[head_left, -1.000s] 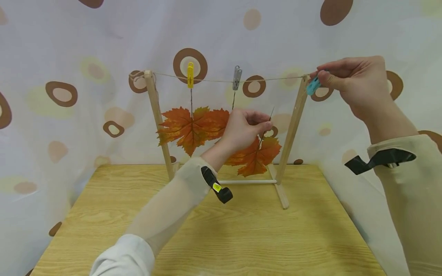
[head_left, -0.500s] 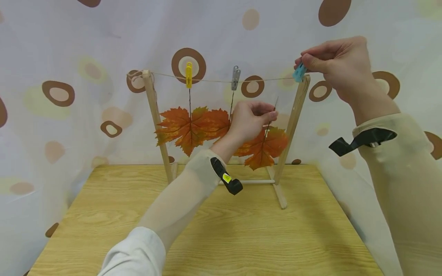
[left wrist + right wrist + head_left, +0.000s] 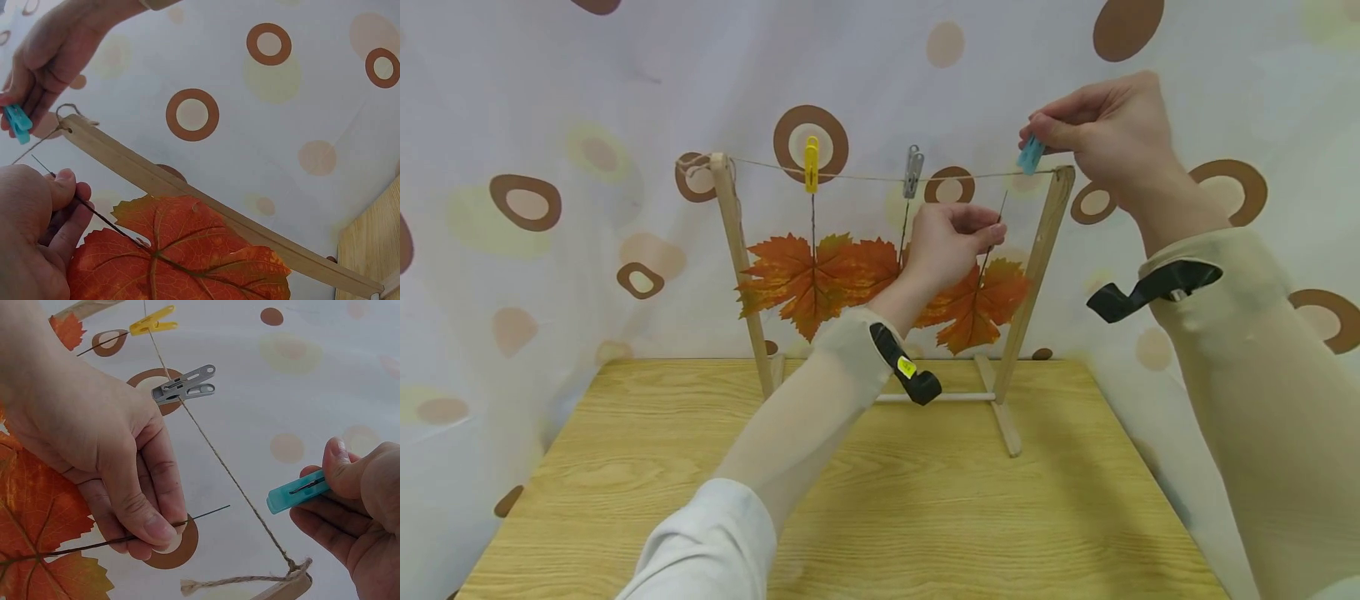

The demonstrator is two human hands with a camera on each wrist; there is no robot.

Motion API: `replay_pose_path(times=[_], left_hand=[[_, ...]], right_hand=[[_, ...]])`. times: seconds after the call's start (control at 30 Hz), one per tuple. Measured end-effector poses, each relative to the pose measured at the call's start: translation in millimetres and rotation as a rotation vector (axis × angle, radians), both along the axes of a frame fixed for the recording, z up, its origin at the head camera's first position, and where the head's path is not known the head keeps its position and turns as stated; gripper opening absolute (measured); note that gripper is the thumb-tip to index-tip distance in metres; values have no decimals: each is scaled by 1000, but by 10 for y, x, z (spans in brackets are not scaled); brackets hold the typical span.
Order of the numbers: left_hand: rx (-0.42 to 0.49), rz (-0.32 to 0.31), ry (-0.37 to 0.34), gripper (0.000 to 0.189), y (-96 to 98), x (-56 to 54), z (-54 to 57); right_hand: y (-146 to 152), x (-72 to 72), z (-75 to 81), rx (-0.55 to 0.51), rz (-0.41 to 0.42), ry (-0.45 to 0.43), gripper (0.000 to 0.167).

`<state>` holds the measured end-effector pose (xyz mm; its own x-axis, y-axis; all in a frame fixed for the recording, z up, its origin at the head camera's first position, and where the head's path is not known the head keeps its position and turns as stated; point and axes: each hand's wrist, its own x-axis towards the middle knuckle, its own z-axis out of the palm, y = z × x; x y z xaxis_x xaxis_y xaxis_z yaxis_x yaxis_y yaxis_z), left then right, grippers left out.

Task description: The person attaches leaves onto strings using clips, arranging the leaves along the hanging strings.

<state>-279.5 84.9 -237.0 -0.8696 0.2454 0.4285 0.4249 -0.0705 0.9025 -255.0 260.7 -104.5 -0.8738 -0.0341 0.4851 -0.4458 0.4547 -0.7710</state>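
My left hand (image 3: 951,246) pinches the dark stem of an orange leaf (image 3: 973,308) between thumb and fingers; the stem's thin tip points up, just below the string (image 3: 970,176). In the left wrist view the leaf (image 3: 181,250) hangs below that hand. My right hand (image 3: 1108,137) pinches a blue clothespin (image 3: 1031,155) by its upper end, close to the string near the right post. Seen from the right wrist, the clothespin (image 3: 297,492) is apart from the string. A yellow clothespin (image 3: 812,165) and a grey clothespin (image 3: 913,172) sit on the string, each with a leaf stem below.
The string runs between two wooden posts, the right post (image 3: 1037,267) beside the held leaf. A white crossbar (image 3: 955,397) joins the frame low down on the wooden table (image 3: 880,508). A patterned cloth (image 3: 625,75) hangs behind.
My right hand has moved left with the blue clothespin, from beyond the right post to over the string. My left hand has risen and shifted right, lifting the leaf's stem towards the string.
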Motion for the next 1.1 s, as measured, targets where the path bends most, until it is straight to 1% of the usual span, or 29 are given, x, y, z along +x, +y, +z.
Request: replay_pose_path(times=[0.17, 0.23, 0.33, 0.47, 0.6, 0.7, 0.93, 1.1], left_hand=[[17, 9, -25, 16, 35, -29, 19], [23, 9, -21, 17, 38, -42, 32], [26, 8, -10, 19, 38, -59, 53], [26, 3, -4, 21, 38, -69, 74], [27, -4, -11, 22, 44, -64, 91], [35, 4, -11, 21, 49, -56, 106], [46, 15, -24, 19, 60, -41, 127], [54, 13, -27, 21, 66, -39, 130]], right_hand=[[-41, -20, -15, 25, -16, -22, 28], [-57, -18, -16, 39, -24, -30, 33], [-73, -17, -12, 59, -35, -40, 35], [-93, -23, -11, 72, -35, -40, 33], [-119, -34, -8, 63, -10, -29, 21], [-141, -37, -4, 54, 9, -26, 16], [-155, -21, -26, 110, -12, -31, 32], [-140, -27, -60, 143, -19, -34, 31]])
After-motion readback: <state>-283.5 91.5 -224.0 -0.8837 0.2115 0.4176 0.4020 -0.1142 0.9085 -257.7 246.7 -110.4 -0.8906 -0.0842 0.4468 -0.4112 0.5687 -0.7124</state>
